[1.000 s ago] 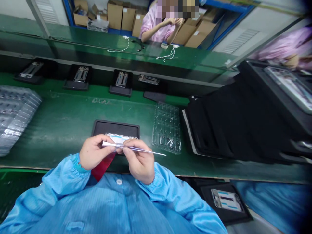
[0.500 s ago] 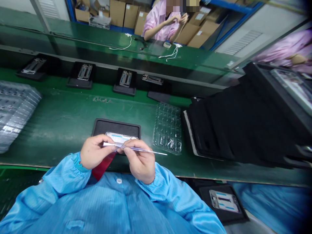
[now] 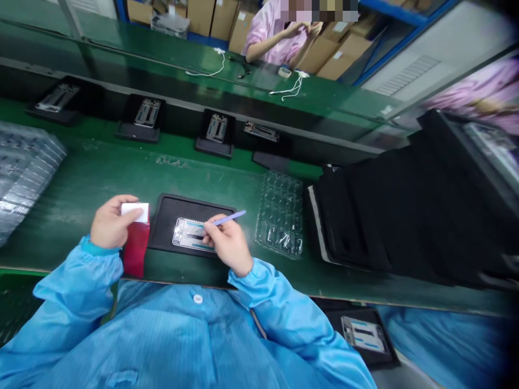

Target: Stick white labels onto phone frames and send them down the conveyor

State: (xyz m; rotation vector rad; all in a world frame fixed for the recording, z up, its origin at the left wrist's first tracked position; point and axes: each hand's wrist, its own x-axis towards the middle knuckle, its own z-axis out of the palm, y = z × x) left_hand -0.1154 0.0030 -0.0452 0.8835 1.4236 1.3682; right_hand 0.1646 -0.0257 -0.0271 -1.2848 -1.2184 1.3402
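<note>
At the near edge of the green workbench (image 3: pixel 101 173), the right hand (image 3: pixel 227 246) was pinched shut around slim metal tweezers with a pale violet sheen (image 3: pixel 227 219), their working end down on the silver phone frame with blue strips (image 3: pixel 190 235) lying in a shallow black rectangular tray (image 3: pixel 170 208). The left hand (image 3: pixel 109 222) was closed on a red film strip with a white tab (image 3: pixel 135 237), thumb pressing the tab, just left of the tray and resting on the bench.

Half a second before, both hands had met over the tray with the tweezers held level between them; now they had parted, the left carrying the strip out to the side and the right dropping onto the frame.

Just right of the tray lay a clear plastic blister tray with small pockets (image 3: pixel 279 213), and beyond it a stack of black trays (image 3: pixel 385 216). Further back, more black holders with phone frames (image 3: pixel 214 132) stood in a row. Across the line a person in a pink smock (image 3: pixel 275 35) worked with raised hands. Nothing covered the frame except the right hand's fingers.
</note>
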